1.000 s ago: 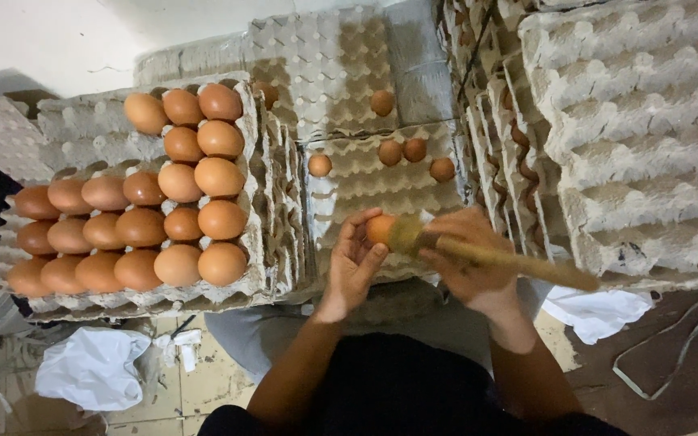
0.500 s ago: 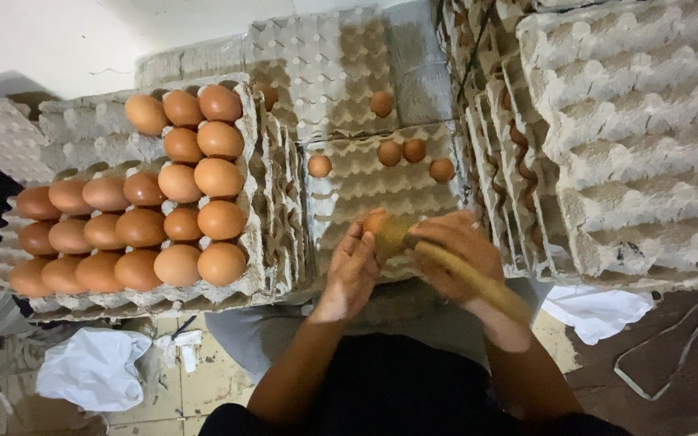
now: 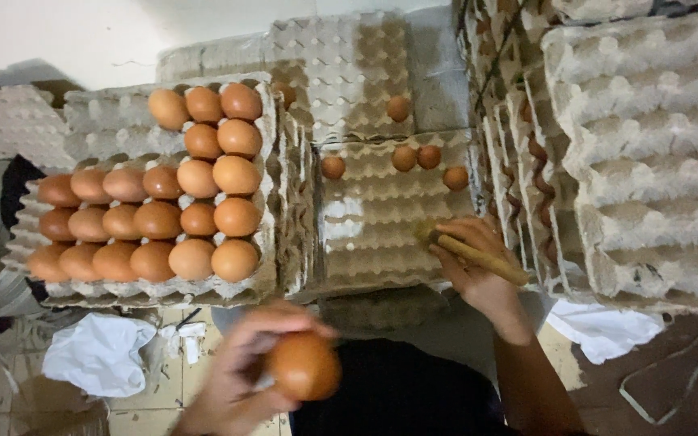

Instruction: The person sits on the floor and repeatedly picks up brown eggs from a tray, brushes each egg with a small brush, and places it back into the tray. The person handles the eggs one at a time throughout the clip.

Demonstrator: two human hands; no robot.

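From my head camera, I look down at my two hands. My left hand point(image 3: 244, 375) is low and close to me, a bit blurry. Its fingers point(image 3: 284, 319) are curled around a smooth brown egg point(image 3: 304, 365), so the egg sits in my grip, above the tiled floor point(image 3: 151, 404) and near my dark shirt point(image 3: 397, 396).

My right hand point(image 3: 478, 266) is further out. Its fingers are closed tight around a wooden brush with a long tan handle point(image 3: 478, 254). The brush head rests at the right edge of the grey cardboard egg tray point(image 3: 373, 234) in the middle. That tray holds only a few small brown eggs point(image 3: 415, 157) near its far end.

To the left is another grey tray full of brown eggs point(image 3: 195, 210), lined up in rows. To the right stand tall stacks of grey trays point(image 3: 648, 153). A crumpled white cloth point(image 3: 98, 355) lies on the floor below the full tray.
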